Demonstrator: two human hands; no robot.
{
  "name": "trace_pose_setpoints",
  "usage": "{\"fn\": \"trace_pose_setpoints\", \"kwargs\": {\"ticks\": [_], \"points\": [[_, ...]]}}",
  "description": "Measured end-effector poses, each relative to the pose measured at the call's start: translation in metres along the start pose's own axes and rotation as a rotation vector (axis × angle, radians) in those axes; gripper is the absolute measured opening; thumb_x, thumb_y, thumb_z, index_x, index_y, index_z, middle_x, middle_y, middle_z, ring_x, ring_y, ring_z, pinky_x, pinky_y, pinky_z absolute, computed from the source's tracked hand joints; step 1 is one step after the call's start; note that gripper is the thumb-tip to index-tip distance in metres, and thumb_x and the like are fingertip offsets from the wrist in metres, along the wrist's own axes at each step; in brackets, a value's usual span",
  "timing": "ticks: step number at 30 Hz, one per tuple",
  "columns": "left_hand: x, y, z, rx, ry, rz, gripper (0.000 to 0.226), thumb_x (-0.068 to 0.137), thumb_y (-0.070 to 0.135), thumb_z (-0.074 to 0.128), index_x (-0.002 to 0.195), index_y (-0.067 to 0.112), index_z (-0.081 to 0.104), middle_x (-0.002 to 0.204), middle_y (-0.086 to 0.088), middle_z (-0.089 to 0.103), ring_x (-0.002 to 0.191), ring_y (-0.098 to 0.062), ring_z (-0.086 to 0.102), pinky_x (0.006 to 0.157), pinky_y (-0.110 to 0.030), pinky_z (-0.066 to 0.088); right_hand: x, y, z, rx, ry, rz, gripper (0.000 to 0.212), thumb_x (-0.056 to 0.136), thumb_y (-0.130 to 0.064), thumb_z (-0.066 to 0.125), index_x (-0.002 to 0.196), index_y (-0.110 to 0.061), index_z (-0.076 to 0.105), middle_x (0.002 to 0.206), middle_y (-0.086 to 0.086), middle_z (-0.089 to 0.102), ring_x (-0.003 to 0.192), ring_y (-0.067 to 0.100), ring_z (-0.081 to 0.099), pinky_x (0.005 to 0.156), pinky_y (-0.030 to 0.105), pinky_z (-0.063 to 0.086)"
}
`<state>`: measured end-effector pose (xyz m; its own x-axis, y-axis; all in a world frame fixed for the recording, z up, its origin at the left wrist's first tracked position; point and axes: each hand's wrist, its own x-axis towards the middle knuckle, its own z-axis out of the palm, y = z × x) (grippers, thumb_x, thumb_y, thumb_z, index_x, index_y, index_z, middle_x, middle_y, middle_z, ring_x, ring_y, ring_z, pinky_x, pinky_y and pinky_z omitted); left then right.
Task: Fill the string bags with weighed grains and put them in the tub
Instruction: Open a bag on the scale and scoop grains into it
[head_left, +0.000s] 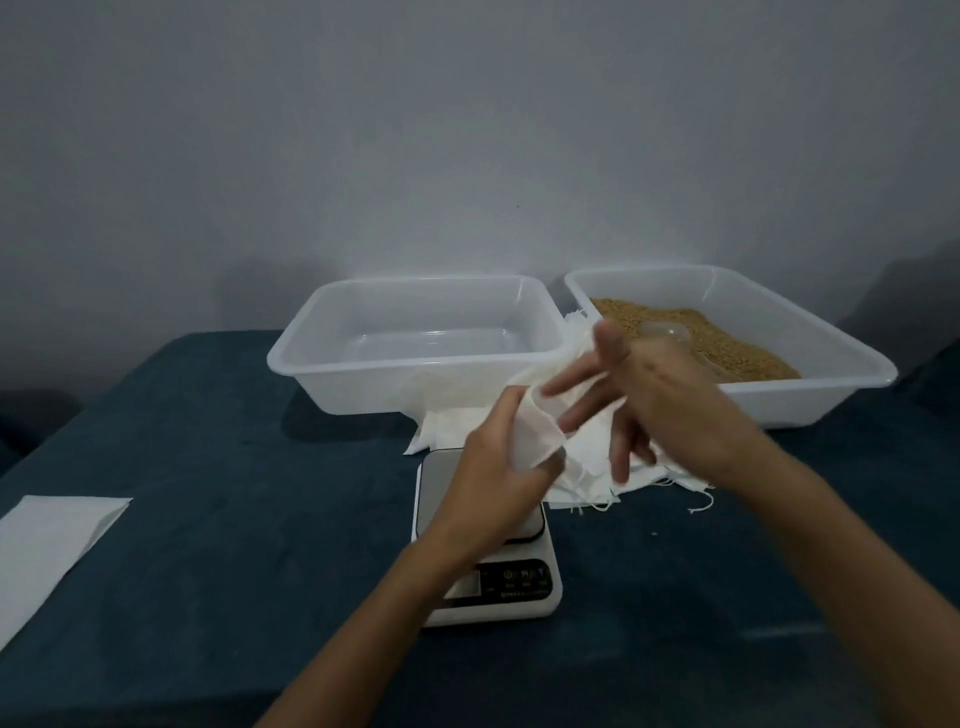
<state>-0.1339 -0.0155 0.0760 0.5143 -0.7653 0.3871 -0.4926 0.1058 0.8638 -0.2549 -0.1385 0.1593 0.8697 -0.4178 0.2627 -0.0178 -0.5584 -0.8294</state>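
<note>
My left hand (498, 467) grips the edge of a white string bag (540, 426) above the kitchen scale (493, 571). My right hand (660, 400) has its fingers spread and straight, some of them inside or against the bag's mouth. Under the hands lies a pile of more white string bags (597, 483) with loose strings. A clear tub (415, 343) stands behind the scale with nothing in it. To its right a second tub (753, 332) holds brown grains (727, 343) and a clear scoop (667, 332).
All of it sits on a dark blue tablecloth (234, 519). A white sheet of paper (47, 551) lies at the table's left edge. A plain grey wall stands behind the tubs.
</note>
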Motion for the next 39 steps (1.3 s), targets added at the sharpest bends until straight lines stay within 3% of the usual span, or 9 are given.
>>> {"fn": "trace_pose_setpoints", "kwargs": {"ticks": [5,8,11,15,24,29,31,35,39], "points": [[0.021,-0.025,-0.016,-0.165,-0.015,-0.077,0.036,0.091,0.009,0.078,0.118,0.022,0.059,0.106,0.0,0.072,0.099,-0.005,0.069,0.083,-0.018,0.055,0.054,0.054,-0.07,-0.133,0.395,0.059,0.032,0.103,-0.041,0.054,0.088,-0.02,0.071,0.079,0.005,0.077,0.047,0.021,0.062,0.042,0.027,0.046],[0.028,-0.036,-0.02,-0.248,0.011,-0.084,0.037,0.086,0.025,0.085,0.116,0.023,0.062,0.101,0.0,0.072,0.097,-0.009,0.071,0.081,-0.019,0.055,0.09,0.109,-0.114,-0.42,0.435,0.231,0.005,0.097,-0.023,0.066,0.095,-0.02,0.069,0.094,0.008,0.076,0.068,0.019,0.068,0.06,0.029,0.057],[0.031,-0.047,-0.019,-0.28,0.057,-0.079,0.032,0.088,0.032,0.083,0.111,0.02,0.065,0.096,0.002,0.074,0.091,-0.01,0.071,0.08,-0.02,0.054,0.118,0.156,-0.138,-0.75,0.251,0.456,0.039,0.092,-0.031,0.072,0.119,-0.003,0.065,0.117,0.016,0.069,0.101,0.029,0.064,0.086,0.039,0.051],[0.032,-0.06,-0.02,-0.259,0.073,-0.06,0.022,0.09,0.026,0.081,0.106,0.016,0.07,0.103,-0.002,0.076,0.099,-0.017,0.073,0.085,-0.025,0.058,0.132,0.188,-0.141,-0.927,0.092,0.592,0.064,0.084,-0.042,0.079,0.133,-0.006,0.057,0.129,0.012,0.063,0.116,0.031,0.059,0.091,0.038,0.048],[0.031,-0.062,-0.022,-0.266,0.108,-0.077,0.033,0.088,0.023,0.079,0.116,0.018,0.064,0.1,-0.003,0.077,0.097,-0.02,0.073,0.083,-0.024,0.057,0.128,0.219,-0.135,-1.077,0.068,0.712,0.037,0.089,-0.011,0.069,0.124,-0.012,0.056,0.08,-0.003,0.046,0.072,0.015,0.048,0.065,0.031,0.039],[0.031,-0.066,-0.023,-0.256,0.129,-0.084,0.028,0.09,0.019,0.079,0.115,0.018,0.065,0.099,-0.002,0.077,0.096,-0.02,0.073,0.082,-0.023,0.058,0.13,0.219,-0.133,-1.122,-0.038,0.708,0.038,0.099,-0.019,0.057,0.136,-0.013,0.055,0.118,0.008,0.06,0.105,0.026,0.057,0.089,0.038,0.049],[0.031,-0.066,-0.022,-0.25,0.13,-0.083,0.028,0.091,0.019,0.079,0.115,0.019,0.065,0.099,-0.003,0.077,0.096,-0.02,0.073,0.083,-0.024,0.058,0.13,0.218,-0.134,-1.117,-0.02,0.67,0.043,0.103,-0.025,0.047,0.144,-0.015,0.047,0.129,0.012,0.061,0.107,0.028,0.059,0.088,0.04,0.048],[0.031,-0.067,-0.022,-0.242,0.116,-0.076,0.027,0.091,0.017,0.078,0.115,0.019,0.065,0.099,-0.005,0.077,0.095,-0.021,0.073,0.083,-0.024,0.058,0.124,0.211,-0.143,-1.258,0.014,0.623,0.046,0.101,-0.035,0.046,0.143,-0.015,0.045,0.121,0.01,0.063,0.101,0.027,0.061,0.083,0.039,0.048],[0.03,-0.066,-0.023,-0.239,0.12,-0.069,0.03,0.088,0.021,0.08,0.114,0.019,0.065,0.098,-0.003,0.077,0.094,-0.019,0.073,0.081,-0.023,0.057,0.113,0.206,-0.158,-1.407,0.001,0.601,0.038,0.099,-0.024,0.053,0.135,-0.014,0.046,0.11,0.005,0.062,0.099,0.025,0.061,0.073,0.036,0.043]]}}
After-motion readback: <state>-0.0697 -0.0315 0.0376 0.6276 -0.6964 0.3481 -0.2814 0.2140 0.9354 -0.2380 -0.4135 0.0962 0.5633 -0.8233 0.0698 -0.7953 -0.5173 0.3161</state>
